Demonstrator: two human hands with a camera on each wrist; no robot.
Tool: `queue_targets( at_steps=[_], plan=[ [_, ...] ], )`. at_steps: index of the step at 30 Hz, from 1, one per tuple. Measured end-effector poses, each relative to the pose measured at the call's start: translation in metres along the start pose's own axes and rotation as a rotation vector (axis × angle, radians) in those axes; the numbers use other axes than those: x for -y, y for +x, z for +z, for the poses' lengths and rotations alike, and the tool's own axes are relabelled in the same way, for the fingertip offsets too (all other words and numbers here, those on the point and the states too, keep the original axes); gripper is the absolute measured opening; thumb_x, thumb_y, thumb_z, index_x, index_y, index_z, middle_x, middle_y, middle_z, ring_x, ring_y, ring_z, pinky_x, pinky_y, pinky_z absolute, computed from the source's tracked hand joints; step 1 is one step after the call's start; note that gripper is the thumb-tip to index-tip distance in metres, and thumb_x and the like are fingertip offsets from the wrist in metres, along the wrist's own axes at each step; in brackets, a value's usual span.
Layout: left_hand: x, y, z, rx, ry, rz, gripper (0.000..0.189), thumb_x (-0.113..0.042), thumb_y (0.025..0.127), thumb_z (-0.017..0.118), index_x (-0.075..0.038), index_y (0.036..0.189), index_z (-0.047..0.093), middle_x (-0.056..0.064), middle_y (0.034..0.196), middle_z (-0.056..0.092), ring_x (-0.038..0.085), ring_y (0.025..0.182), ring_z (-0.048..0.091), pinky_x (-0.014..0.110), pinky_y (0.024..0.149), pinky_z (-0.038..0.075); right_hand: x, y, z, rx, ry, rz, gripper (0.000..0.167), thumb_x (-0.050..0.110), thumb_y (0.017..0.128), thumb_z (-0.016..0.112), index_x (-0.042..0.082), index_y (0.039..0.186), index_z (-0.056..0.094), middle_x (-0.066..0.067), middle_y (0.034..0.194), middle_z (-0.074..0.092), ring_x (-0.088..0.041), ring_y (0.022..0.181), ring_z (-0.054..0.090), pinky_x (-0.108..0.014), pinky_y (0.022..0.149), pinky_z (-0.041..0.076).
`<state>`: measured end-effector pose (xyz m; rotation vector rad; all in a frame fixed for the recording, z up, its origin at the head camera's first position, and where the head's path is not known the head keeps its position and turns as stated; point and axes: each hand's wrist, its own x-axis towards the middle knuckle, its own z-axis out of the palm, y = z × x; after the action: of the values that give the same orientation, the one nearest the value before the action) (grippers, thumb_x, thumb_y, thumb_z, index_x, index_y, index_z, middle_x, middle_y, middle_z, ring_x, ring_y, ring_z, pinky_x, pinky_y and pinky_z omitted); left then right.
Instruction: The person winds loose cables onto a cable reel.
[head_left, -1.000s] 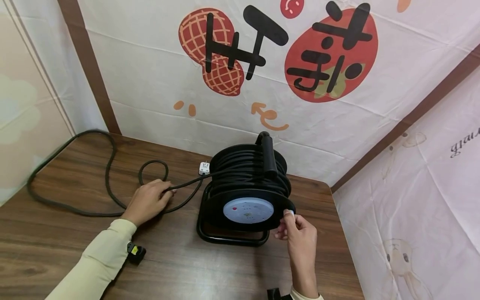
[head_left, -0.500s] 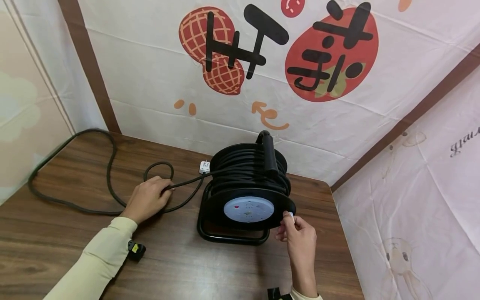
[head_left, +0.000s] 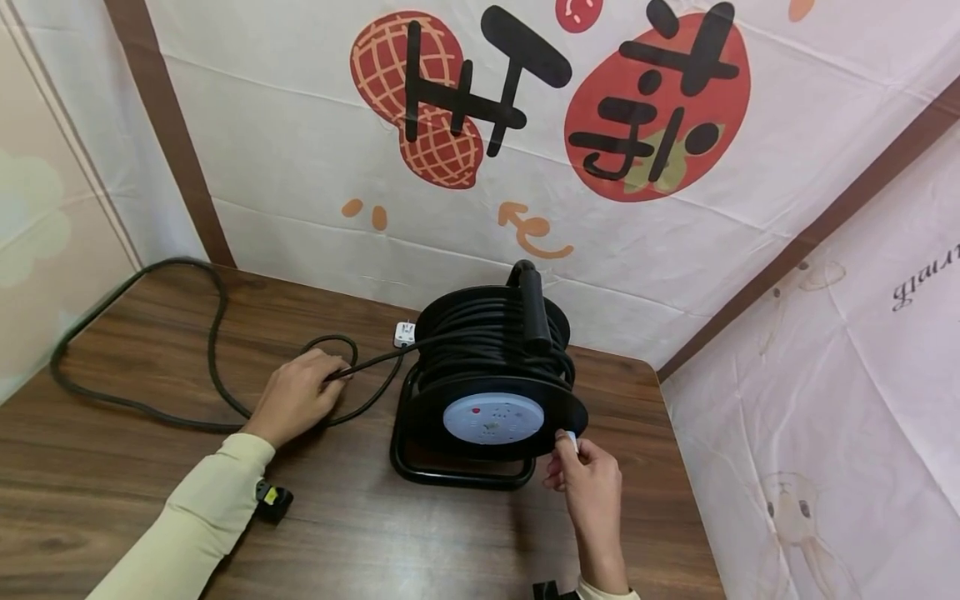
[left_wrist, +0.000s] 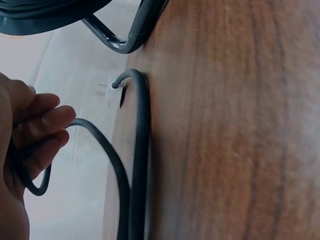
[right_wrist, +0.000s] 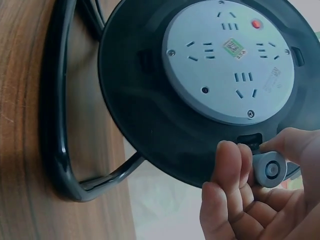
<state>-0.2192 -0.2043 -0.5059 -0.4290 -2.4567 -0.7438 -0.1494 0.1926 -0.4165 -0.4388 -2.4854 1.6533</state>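
A black cable reel [head_left: 487,358] stands on its tubular frame, with dark cable wound thickly round its drum. Its front disc carries a round grey socket panel [right_wrist: 230,60] with a red button. At the disc's lower right edge, my right hand [head_left: 588,483] pinches the grey crank knob [right_wrist: 270,169] between thumb and fingers. Left of the reel, my left hand [head_left: 296,392] has its fingers curled round the black cable [head_left: 375,361], which runs from there up to the drum. In the left wrist view, a loop of cable hangs below the curled fingers [left_wrist: 47,120].
Loose cable [head_left: 135,404] lies in a wide bend over the left of the wooden table [head_left: 375,542]. A white plug [head_left: 404,334] sits beside the reel's left side. Behind the table hangs a printed cloth [head_left: 300,167], with another cloth [head_left: 810,433] along the right.
My right hand has moved slightly left and down with the knob, and the socket panel has turned a little. The small cable loop by my left hand has shifted right and flattened.
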Motion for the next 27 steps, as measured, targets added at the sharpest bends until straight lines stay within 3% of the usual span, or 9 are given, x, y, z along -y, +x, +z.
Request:
queue_targets(
  at_steps=[8, 18, 23, 27],
  plan=[
    [-0.006, 0.007, -0.001, -0.018, -0.052, -0.008, 0.009, -0.006, 0.089, 0.077, -0.012, 0.095, 0.074, 0.003, 0.095, 0.069, 0.018, 0.082, 0.063, 0.043, 0.065, 0.051, -0.01, 0.001, 0.006, 0.019, -0.054, 0.009, 0.036, 0.027, 0.097, 0.065, 0.001, 0.072, 0.067, -0.008, 0.061, 0.065, -0.022, 0.051, 0.066, -0.029, 0.052, 0.055],
    [-0.004, 0.011, 0.004, -0.134, -0.113, 0.018, 0.01, 0.0, 0.087, 0.076, -0.008, 0.09, 0.072, 0.007, 0.099, 0.07, 0.02, 0.097, 0.062, 0.04, 0.073, 0.05, -0.021, 0.0, 0.014, 0.036, -0.118, 0.004, 0.033, 0.025, 0.096, 0.066, 0.002, 0.073, 0.069, -0.005, 0.06, 0.065, -0.022, 0.05, 0.066, -0.028, 0.051, 0.053],
    [-0.005, 0.015, 0.004, -0.126, -0.142, 0.011, 0.008, -0.001, 0.092, 0.071, -0.005, 0.097, 0.072, 0.012, 0.107, 0.07, 0.024, 0.103, 0.063, 0.043, 0.077, 0.051, -0.026, -0.002, 0.022, 0.021, -0.201, -0.009, 0.038, 0.029, 0.095, 0.066, 0.007, 0.064, 0.065, -0.001, 0.056, 0.063, -0.02, 0.049, 0.065, -0.027, 0.051, 0.05],
    [-0.007, 0.016, 0.004, -0.11, -0.196, -0.046, 0.006, -0.004, 0.097, 0.066, -0.005, 0.096, 0.072, 0.013, 0.112, 0.07, 0.028, 0.106, 0.064, 0.047, 0.081, 0.052, -0.028, -0.005, 0.029, 0.03, -0.279, -0.013, 0.041, 0.034, 0.096, 0.065, 0.011, 0.062, 0.064, 0.001, 0.054, 0.062, -0.019, 0.051, 0.065, -0.03, 0.053, 0.046]
  ],
)
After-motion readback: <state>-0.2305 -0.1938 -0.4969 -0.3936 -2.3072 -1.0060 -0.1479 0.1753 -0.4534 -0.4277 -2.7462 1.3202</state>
